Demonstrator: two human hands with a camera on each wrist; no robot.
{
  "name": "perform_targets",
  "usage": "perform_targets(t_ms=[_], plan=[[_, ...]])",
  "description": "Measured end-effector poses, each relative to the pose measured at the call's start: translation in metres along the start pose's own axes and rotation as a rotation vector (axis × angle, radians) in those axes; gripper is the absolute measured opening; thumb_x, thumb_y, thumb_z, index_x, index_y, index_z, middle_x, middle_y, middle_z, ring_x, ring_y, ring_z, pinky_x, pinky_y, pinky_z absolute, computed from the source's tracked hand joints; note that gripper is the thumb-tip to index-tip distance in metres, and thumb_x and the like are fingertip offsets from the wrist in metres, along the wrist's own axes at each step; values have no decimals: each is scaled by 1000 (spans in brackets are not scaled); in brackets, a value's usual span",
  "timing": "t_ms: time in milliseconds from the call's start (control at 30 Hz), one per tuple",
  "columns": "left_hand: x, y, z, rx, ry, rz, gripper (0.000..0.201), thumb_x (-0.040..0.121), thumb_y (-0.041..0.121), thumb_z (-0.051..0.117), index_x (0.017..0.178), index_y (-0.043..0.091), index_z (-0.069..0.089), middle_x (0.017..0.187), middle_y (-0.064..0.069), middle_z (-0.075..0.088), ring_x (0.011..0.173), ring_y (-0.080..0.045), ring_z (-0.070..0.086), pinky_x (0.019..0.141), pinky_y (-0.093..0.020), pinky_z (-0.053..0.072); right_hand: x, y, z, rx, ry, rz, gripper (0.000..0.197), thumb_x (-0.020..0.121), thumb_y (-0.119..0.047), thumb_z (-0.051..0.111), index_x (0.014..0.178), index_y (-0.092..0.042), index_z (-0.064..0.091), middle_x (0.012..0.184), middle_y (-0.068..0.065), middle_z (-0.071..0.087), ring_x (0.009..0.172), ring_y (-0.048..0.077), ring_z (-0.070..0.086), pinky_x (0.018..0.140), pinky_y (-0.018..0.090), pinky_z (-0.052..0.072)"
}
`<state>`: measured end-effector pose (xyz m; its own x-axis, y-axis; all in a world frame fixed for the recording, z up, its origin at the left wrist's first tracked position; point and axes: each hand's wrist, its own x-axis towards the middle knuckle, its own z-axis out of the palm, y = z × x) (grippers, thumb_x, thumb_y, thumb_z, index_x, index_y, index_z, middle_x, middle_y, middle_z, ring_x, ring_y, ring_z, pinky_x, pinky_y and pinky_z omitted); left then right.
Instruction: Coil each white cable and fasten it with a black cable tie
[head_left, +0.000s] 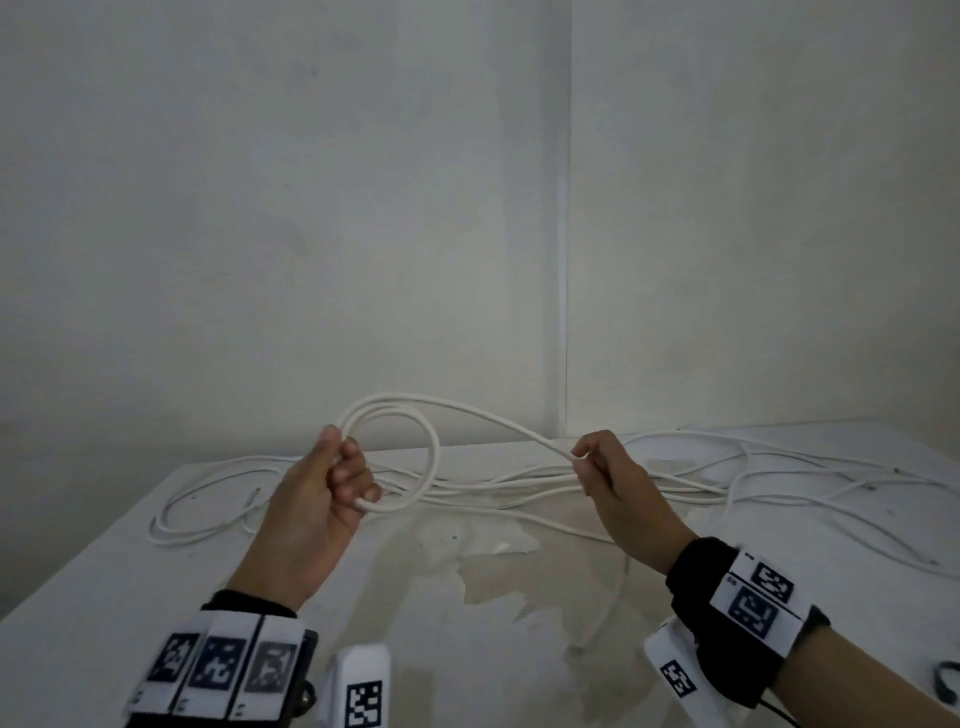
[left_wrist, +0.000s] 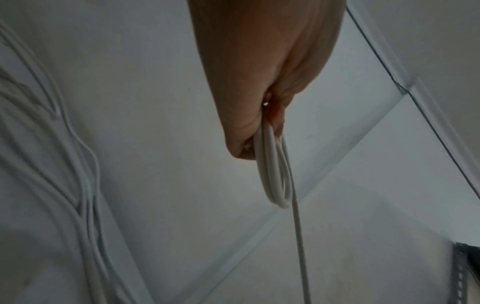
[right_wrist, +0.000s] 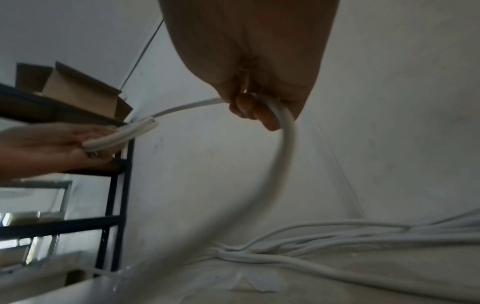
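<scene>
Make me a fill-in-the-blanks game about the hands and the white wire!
1. The left hand holds a few ____ of the white cable.
2. The right hand pinches a ____ strand of that cable.
3. More white cables lie loose on the ____.
4. The held cable stretches from one ____ to the other.

Missing words: loops; single; table; hand

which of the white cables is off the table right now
Only the looped cable strung between the left hand and right hand; the other white cables lie loose on the table.
</scene>
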<state>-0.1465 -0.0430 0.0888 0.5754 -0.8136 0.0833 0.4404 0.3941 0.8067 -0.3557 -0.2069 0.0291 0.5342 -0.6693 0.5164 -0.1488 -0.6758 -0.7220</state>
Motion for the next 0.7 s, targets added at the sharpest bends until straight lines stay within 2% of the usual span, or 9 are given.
perform_targets(t_ms=[133,200,267,333,400,467,533,633,700], plan=[[6,10,-8,52,48,69,36,100,29,30,68,16,40,41,10,33,34,-3,29,46,-15,32,2,5,3,-230,-81,-38,10,97,-19,40,95,-16,50,70,-6,50,61,5,46,61,17,34],[8,8,-8,62,61,94,36,100,29,30,68,15,41,41,10,34,34,-3,30,45,-14,34,-3,3,16,-355,-92,-134,40,98,-35,28,100,-8,57,87,6,62,77,22,58,72,30,44],[11,6,-7,75,67,111,37,100,28,30,68,15,42,41,10,35,34,-2,31,44,-14,36,-11,0,28,-518,-66,-270,50,96,-42,23,94,-9,61,83,9,66,70,26,64,58,31,51],[13,3,-6,121,68,121,36,101,27,30,69,14,42,41,11,35,35,-2,30,52,-18,33,-23,-6,39,-712,-97,-349,27,89,-35,33,83,-19,53,65,-3,60,46,15,58,37,21,33],[14,-2,-5,163,61,130,36,101,25,29,70,13,42,41,11,35,35,-2,31,59,-23,27,-32,-14,50,-851,-76,-478,9,78,-32,46,79,-24,42,59,-7,54,37,9,51,39,21,16],[14,-8,-2,212,56,133,36,101,23,28,70,12,41,40,11,35,35,-2,31,59,-24,24,-40,-18,59,-906,-160,-562,31,63,-29,72,78,-26,45,60,-9,52,37,6,49,40,20,13],[14,-17,0,296,48,138,36,101,21,27,70,12,41,39,12,36,35,-1,31,57,-23,23,-44,-26,63,-945,-176,-617,39,51,-31,84,73,-27,52,60,-9,51,37,5,45,39,21,13],[13,-34,0,502,3,140,36,101,19,28,70,12,43,41,12,38,38,-1,33,55,-24,25,-44,-48,66,-900,-132,-723,22,63,-28,77,71,-25,57,63,-8,52,40,8,47,40,22,14],[12,-44,0,616,-27,115,36,100,19,29,68,13,45,43,11,40,42,-4,34,53,-24,27,-39,-59,64,-867,-84,-807,6,79,-26,56,73,-24,55,64,-8,53,44,10,49,40,23,17]])
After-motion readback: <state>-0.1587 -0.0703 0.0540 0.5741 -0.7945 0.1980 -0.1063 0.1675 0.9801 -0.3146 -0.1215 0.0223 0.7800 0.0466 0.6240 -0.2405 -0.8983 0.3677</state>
